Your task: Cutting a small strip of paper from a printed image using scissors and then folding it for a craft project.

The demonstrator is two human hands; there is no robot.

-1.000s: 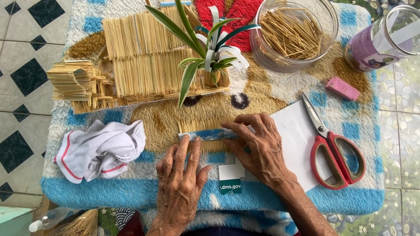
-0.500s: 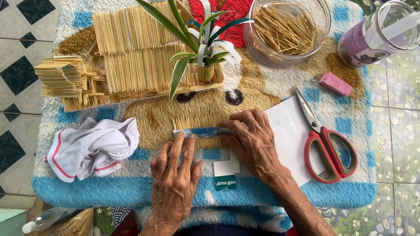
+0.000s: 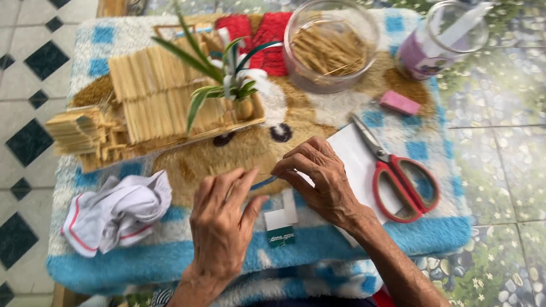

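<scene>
Both hands [image 3: 273, 199] on blue strip [image 3: 263, 182]

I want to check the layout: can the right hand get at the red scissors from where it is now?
Probably yes. The red scissors lie on white paper beside the right hand, with nothing between; but that hand pinches a blue strip.

This is looking like a home craft corner rather than a workshop: a small surface is wearing a fluffy cartoon-patterned rug [image 3: 364, 250] and standing on a tiled floor [image 3: 28, 85] with black diamonds. A jar of thin sticks [image 3: 330, 48], red-handled scissors [image 3: 398, 179] and a stick-built model house [image 3: 153, 105] are lying about
</scene>
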